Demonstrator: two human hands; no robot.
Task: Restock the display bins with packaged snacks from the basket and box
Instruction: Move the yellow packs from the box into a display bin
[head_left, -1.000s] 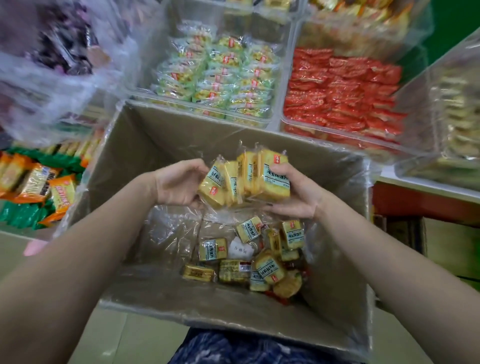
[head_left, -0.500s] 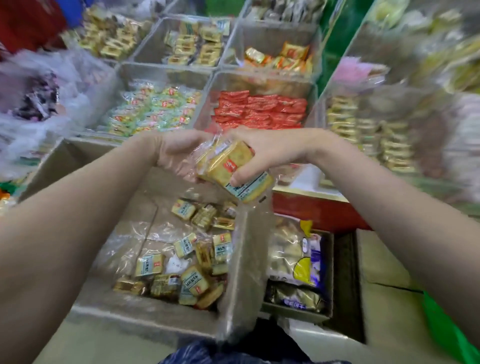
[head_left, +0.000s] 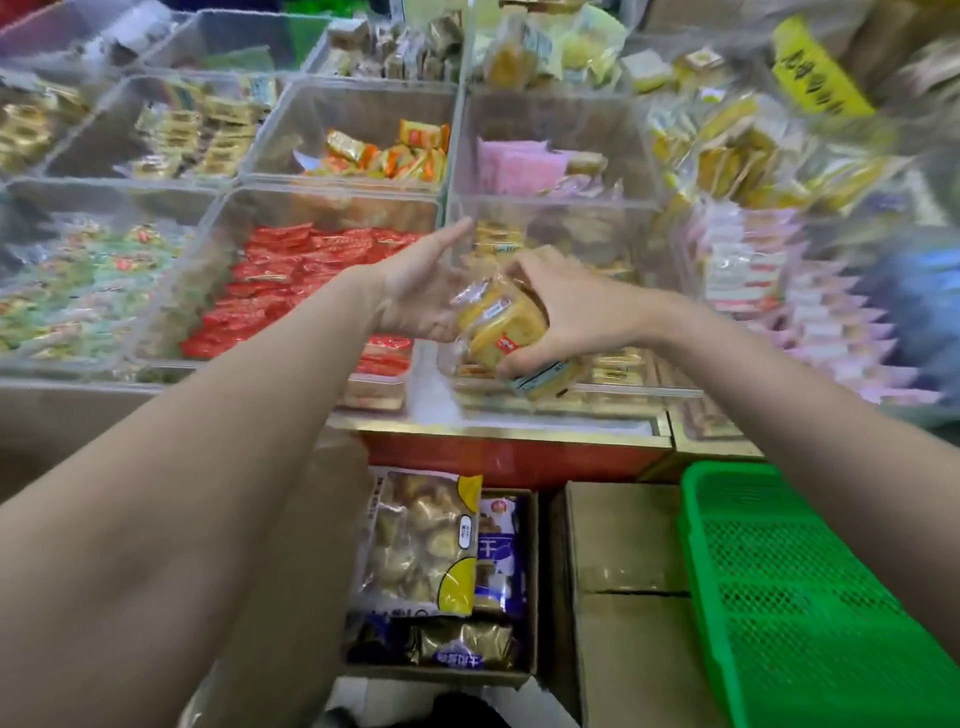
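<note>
A: Two hands meet over the clear display bins (head_left: 556, 208). Head view: the right hand (head_left: 566, 312) is clenched round a bundle of yellow snack packs (head_left: 498, 322), fingers curled over the top. The left hand (head_left: 421, 291) lies flat against the bundle's left side, fingers straight.

B: What surrounds the grip?

A: Left of it, a bin of red packets (head_left: 291, 270); beyond that, greenish packets (head_left: 83, 280). Behind it, a bin of orange packets (head_left: 389, 153). Below it, a carton of bagged snacks (head_left: 431, 561), a closed cardboard box (head_left: 623, 545) and, lower right, a green basket (head_left: 810, 597).

B: Anything unclear?

A: I can't count the packs in the bundle; the fingers cover them. The bins to the right are blurred, and the basket is cut off by the frame edge.
</note>
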